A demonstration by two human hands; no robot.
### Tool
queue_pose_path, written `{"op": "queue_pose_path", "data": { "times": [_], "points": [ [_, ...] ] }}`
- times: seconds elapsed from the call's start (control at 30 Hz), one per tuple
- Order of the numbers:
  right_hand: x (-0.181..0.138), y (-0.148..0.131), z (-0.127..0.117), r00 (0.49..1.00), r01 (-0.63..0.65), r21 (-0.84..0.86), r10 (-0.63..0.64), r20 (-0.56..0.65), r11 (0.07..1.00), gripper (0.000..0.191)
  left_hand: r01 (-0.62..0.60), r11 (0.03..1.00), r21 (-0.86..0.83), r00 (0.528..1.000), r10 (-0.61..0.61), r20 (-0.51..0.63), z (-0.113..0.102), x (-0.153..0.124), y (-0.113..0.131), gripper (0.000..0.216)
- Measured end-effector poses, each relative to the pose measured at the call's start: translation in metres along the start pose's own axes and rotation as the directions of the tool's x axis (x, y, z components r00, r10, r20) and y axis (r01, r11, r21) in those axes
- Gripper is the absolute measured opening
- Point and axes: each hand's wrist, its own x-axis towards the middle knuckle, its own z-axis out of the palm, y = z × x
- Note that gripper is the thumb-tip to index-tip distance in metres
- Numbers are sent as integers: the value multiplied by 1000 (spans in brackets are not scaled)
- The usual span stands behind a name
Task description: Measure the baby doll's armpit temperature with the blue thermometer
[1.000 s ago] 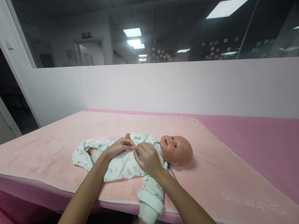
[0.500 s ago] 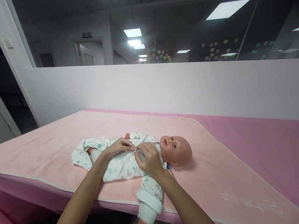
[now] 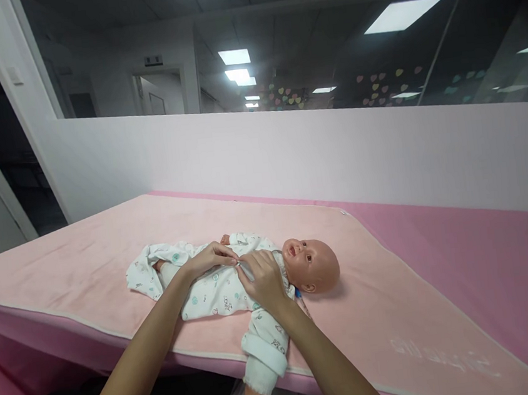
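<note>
Pale pink plush blanket [image 3: 87, 266] is covering the deeper pink padded tabletop [image 3: 486, 249], below a glass partition dotted with heart stickers [image 3: 377, 82]. Left of both hands, the loose legs of the white printed fabric romper [image 3: 217, 290] are lying crumpled. The left hand [image 3: 205, 261] is pinching the romper's front edge with narrowed fingertips, meeting the right hand [image 3: 263, 279], which is gripping the opposite edge on the chest of the bald vinyl baby doll [image 3: 316, 264]. The doll's head is resting just right of that hand. The cloth is looking soft, thin and limp, best taken by its edges, and the doll is probably light and fairly stiff. Embossed lettering [image 3: 441, 358], far right on the blanket, is proving too faint to read.
</note>
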Motion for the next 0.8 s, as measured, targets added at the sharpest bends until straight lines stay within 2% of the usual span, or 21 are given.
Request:
{"op": "queue_pose_path", "data": {
  "times": [0.3,0.47,0.6,0.67,0.8],
  "points": [
    [0,1,2,995,-98,-44,96,-39,994,7,-4,1000,1,1000,4,16,-1,0,-1,23],
    [0,0,1,995,-87,-4,87,-45,996,10,-9,999,-48,1000,9,5,0,0,-1,26],
    [1,-1,-1,994,-88,28,89,-67,996,12,12,1000,-5,1000,-12,-23,-1,-3,1,27],
    [1,-1,-2,993,-89,38,92,-72,995,12,-5,1000,22,998,6,-57,-2,-7,1,27],
    [1,-1,-3,993,-88,48,91,-79,995,12,-17,990,138,977,46,-209,-2,-23,-5,29]
  ]
}}
